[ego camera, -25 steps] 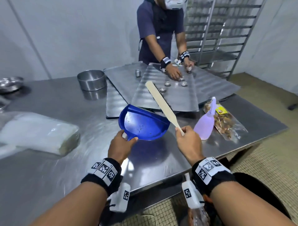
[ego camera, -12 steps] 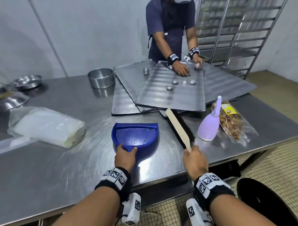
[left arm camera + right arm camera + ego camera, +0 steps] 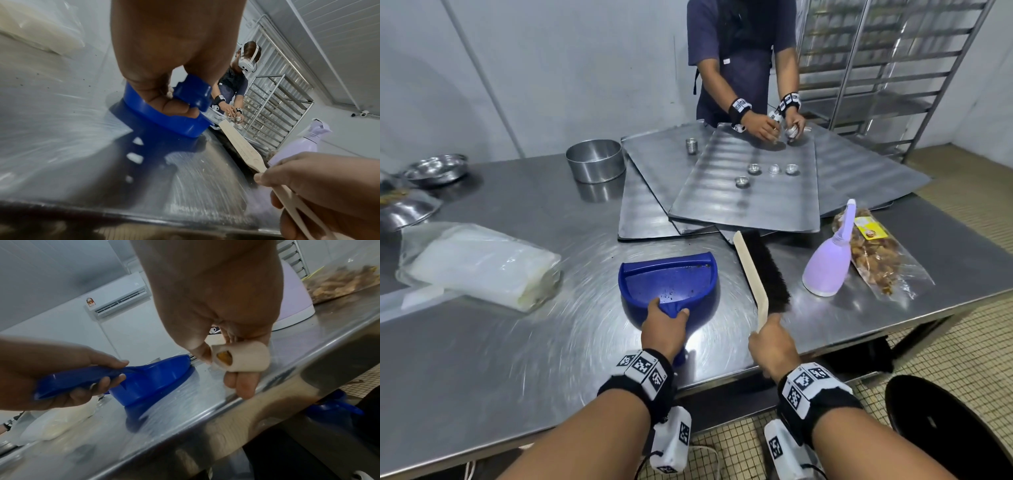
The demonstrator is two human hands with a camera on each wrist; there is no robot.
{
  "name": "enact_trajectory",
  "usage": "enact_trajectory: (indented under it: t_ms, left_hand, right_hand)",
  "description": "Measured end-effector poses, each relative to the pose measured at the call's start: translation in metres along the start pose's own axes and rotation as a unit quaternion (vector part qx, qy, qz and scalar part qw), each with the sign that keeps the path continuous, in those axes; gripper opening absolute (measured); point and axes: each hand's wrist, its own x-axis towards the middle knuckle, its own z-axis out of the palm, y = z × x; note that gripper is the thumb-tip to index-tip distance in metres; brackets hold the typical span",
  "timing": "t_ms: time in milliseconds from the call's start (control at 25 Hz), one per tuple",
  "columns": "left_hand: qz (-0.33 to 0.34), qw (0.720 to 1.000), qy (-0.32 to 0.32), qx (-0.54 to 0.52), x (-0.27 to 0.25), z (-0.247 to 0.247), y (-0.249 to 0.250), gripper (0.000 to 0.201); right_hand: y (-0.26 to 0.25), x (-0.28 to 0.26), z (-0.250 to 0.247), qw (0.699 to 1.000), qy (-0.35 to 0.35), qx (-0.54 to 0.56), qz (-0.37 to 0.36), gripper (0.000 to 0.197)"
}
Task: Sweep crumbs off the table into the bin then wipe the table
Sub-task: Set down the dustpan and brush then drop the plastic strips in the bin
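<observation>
On the near half of a stainless steel table (image 3: 482, 359), a blue plastic dustpan (image 3: 671, 281) sits with its flat lip on the metal, its open mouth facing away from the wearer. Dark crumbs (image 3: 671, 296) speckle the inside of the pan, and a few specks lie along its far lip. The left hand (image 3: 662, 330) is wrapped around the dustpan's handle, fingers curled under it and thumb on top; the left wrist view shows the same grip from behind. Just to the right of the dustpan, a hand brush (image 3: 753, 274) with a pale wooden back and black bristles lies angled away across the table, bristles turned to the right. The right hand (image 3: 772, 346) holds the brush by the end of its handle, fingers closed round it, near the table's front edge. In the right wrist view the handle's butt end shows between thumb and fingers.

Right of the brush stands a lilac squeeze bottle (image 3: 828, 260) with a long nozzle, and beside that lies a clear bag of brown snacks (image 3: 876, 253) with a yellow label. To the left rests a clear plastic bag of white material (image 3: 479, 263). Further back are overlapping metal baking trays (image 3: 750, 202) carrying small metal cups (image 3: 754, 168), a round metal tin (image 3: 595, 161), and metal bowls (image 3: 434, 168) at the far left. A second person (image 3: 739, 58) in a dark shirt stands across the table, hands on the trays. A black round bin (image 3: 955, 428) stands on the tiled floor at lower right.
</observation>
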Motion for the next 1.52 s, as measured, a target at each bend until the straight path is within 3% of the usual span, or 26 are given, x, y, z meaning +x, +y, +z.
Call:
enact_trajectory:
  t_ms: [480, 720, 1000, 1280, 1520]
  left_hand:
    - [0.01, 0.999, -0.027, 0.032, -0.015, -0.005, 0.008, 0.067]
    - [0.029, 0.991, -0.019, 0.128, -0.011, -0.015, 0.009, 0.069]
    - [0.04, 0.981, -0.021, 0.186, -0.006, -0.041, 0.017, 0.066]
    - [0.088, 0.979, -0.041, 0.177, -0.018, -0.102, 0.027, 0.049]
    - [0.098, 0.982, -0.013, 0.162, -0.018, -0.2, 0.009, 0.044]
  right_hand:
    - [0.001, -0.007, 0.0, 0.992, -0.045, -0.11, -0.037, 0.055]
    - [-0.018, -0.001, -0.019, 0.981, -0.018, -0.18, -0.07, 0.036]
    - [-0.061, 0.001, -0.032, 0.969, 0.013, -0.178, -0.168, 0.037]
    - [-0.123, -0.04, -0.01, 0.949, -0.037, -0.113, -0.292, 0.043]
    - [-0.199, -0.095, 0.039, 0.923, -0.082, -0.056, -0.371, 0.041]
